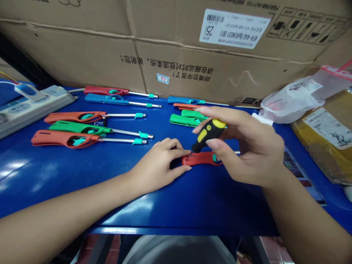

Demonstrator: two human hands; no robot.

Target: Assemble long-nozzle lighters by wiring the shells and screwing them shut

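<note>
Our forearms (pixel 82 206) reach over the blue surface (pixel 187 205), and look, our left hand (pixel 158 161) pinches the end of an orange lighter (pixel 202 158) lying there, while our right hand (pixel 251 150) grips a screwdriver (pixel 210 132) between thumb and fingers, its tip angled down at the lighter's handle.

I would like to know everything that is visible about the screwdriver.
The screwdriver has a black, plastic-looking handle with yellow patches and a yellow end, and a thin shaft. It leans, handle up to the right, shaft down at the end of the orange lighter beneath. The right hand grips it; the tip's shape is too small to tell.
</note>
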